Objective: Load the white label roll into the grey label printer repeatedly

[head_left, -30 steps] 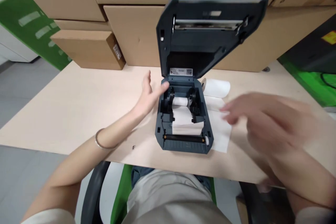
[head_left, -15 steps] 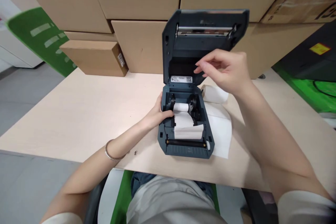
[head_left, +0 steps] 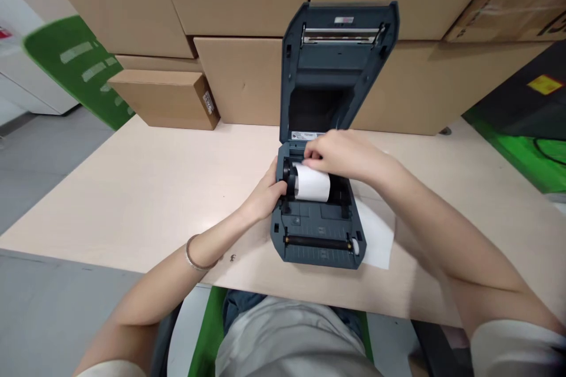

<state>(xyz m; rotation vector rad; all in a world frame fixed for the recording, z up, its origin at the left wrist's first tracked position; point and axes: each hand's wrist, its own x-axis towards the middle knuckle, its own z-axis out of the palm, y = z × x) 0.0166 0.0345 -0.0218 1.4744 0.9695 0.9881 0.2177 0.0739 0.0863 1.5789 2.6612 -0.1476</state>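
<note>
A dark grey label printer (head_left: 318, 250) stands on the table with its lid (head_left: 336, 65) raised. In its bay sits a white paper roll (head_left: 312, 184), between black roll holders. My left hand (head_left: 265, 191) grips the printer's left side, thumb over the edge by the left holder. Bent over the back of the bay, my right hand (head_left: 342, 156) has its fingers pinched at the top of the roll; the fingertips are partly hidden. The black platen roller (head_left: 319, 242) at the front is bare. A white paper sheet (head_left: 377, 235) lies beside the printer, partly under my right forearm.
Large cardboard boxes (head_left: 247, 79) form a wall behind the table (head_left: 177, 188). A smaller flat carton (head_left: 157, 100) stands at the back left. A green chair back (head_left: 75, 65) is beyond the left edge, and a dark case with a yellow label (head_left: 545, 84) at the right.
My right hand has come down from beside the lid to the roll. The loose paper across the front of the bay is gone from there, and the lid leans differently.
</note>
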